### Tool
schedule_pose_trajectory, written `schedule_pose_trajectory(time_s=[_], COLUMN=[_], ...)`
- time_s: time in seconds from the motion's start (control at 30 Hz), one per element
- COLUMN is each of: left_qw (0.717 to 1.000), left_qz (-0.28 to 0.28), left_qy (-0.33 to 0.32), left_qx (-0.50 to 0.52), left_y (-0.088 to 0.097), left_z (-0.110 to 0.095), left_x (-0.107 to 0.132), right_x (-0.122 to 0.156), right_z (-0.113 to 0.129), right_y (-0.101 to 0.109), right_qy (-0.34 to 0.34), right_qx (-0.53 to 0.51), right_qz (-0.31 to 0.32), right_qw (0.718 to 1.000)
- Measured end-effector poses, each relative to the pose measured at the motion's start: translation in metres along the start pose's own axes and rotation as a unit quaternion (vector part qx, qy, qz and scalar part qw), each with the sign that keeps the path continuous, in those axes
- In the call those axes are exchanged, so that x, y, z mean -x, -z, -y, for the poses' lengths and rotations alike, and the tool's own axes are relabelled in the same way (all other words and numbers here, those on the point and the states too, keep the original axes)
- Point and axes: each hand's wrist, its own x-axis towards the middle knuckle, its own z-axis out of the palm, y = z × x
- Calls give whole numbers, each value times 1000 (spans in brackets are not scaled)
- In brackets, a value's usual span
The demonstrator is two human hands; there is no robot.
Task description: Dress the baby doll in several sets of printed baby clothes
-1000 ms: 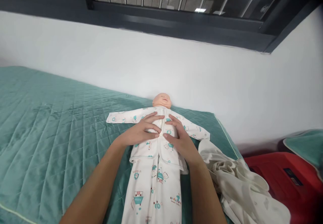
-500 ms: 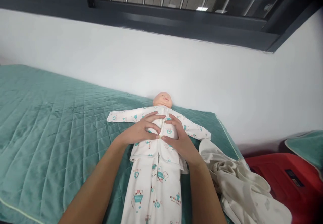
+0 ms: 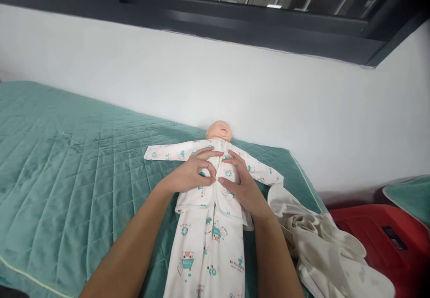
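A baby doll (image 3: 219, 131) lies on its back, dressed in a white printed jacket (image 3: 227, 204) and matching pants (image 3: 191, 253). Both my hands are at the front opening of the jacket. My left hand (image 3: 196, 170) pinches the front edge at mid-chest between thumb and index finger, its other fingers resting higher on the cloth. Opposite it, my right hand (image 3: 243, 184) has its thumb at the same spot on the edge, and its bent fingers hold the cloth further up. Any fastener between the fingertips is too small to make out.
A green quilted cover (image 3: 83, 155) lies under the doll. To the right is a crumpled heap of white cloth (image 3: 322, 244), with a red plastic object (image 3: 376, 231) beyond it. The white wall (image 3: 188, 78) rises behind, below a dark window frame (image 3: 215, 20).
My left index finger has curled in closer to the thumb at the jacket edge. The view has shifted slightly; the doll and the right hand stay nearly in place.
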Motion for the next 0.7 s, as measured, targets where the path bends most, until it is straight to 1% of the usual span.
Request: schedule_pose_trajectory(time_s=[0.17,0.43,0.63,0.7], left_qw=[1000,999,1000,1000], left_qz=[-10,-36,2,14], left_qy=[-17,-9,-8,-5], left_qx=[1,8,9,12], left_y=[-2,-5,-1,1], left_z=[2,1,0,-1], left_x=[-1,-1,-1,-1], right_x=[-1,1,2,2], right_z=[-2,1,8,7], right_y=[-2,-2,-5,-3], right_qy=[0,-11,-13,-18], right_qx=[-9,-8,-1,-4], right_qz=[-9,-2,-22,-15], right_qw=[1000,1000,1000,1000])
